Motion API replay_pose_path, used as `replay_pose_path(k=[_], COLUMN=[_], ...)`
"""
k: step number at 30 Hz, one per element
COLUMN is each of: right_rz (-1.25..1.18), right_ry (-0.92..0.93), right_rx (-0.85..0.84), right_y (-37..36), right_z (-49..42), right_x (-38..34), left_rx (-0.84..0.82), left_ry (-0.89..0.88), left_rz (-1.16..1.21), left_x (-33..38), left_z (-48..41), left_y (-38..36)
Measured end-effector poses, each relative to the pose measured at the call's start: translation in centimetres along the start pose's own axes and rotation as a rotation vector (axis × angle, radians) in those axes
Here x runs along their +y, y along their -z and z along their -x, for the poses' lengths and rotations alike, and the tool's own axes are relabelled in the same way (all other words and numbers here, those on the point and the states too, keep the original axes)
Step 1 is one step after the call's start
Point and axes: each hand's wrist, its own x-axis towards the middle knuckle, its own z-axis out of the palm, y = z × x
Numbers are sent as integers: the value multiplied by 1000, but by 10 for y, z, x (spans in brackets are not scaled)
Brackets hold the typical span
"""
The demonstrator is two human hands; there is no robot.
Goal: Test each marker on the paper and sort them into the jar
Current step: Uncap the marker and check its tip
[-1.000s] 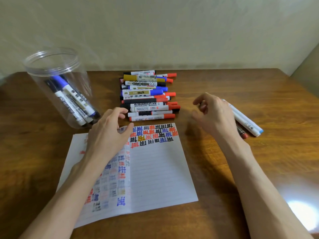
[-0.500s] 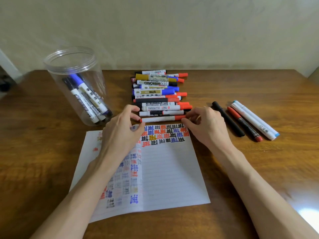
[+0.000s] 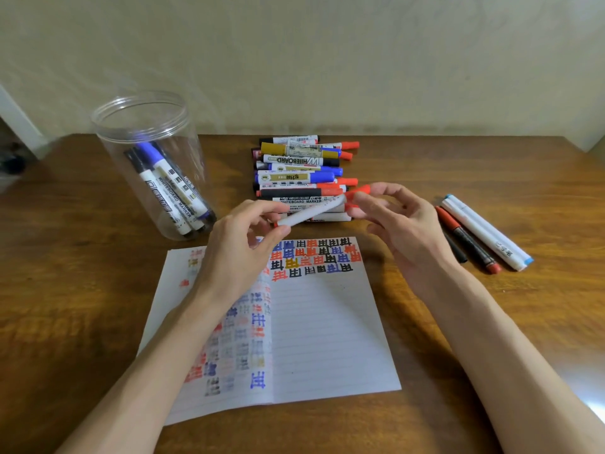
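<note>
While left hand (image 3: pixel 242 244) pinches marker (image 3: pixel 311 213) barrel and right hand (image 3: pixel 399 224) pinches red cap (image 3: pixel 360 191), marker hangs above paper (image 3: pixel 327 322) top edge, near pile (image 3: pixel 301 165). Risk: cap jerks free, marker slips, scatters pile.

Paper (image 3: pixel 327 339) near on table (image 3: pixel 65 322); pile (image 3: pixel 301 168) behind it; jar (image 3: pixel 154 178) left of pile, markers (image 3: pixel 170 188) inside; three pens (image 3: pixel 484 234) right of paper

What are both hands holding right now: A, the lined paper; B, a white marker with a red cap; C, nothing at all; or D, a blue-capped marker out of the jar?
B: the left hand grips the white barrel of the marker, and the right hand pinches its red cap, both above the paper.
</note>
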Motion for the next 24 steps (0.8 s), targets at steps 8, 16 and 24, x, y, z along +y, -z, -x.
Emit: replay_pose_path(k=[8,16,24], right_rz=[101,432,132], right_ry=[23,132,79], right_rx=[-269,-472,-222], right_y=[-24,-17,-6], right_z=[7,16,6], right_x=[18,-2,-1], left_rx=[-134,-19,40], left_ry=[-103,-263,-218], left_rz=[151,36,-21], left_x=[18,15,10], left_z=[9,3,7], left_y=[1,4,6])
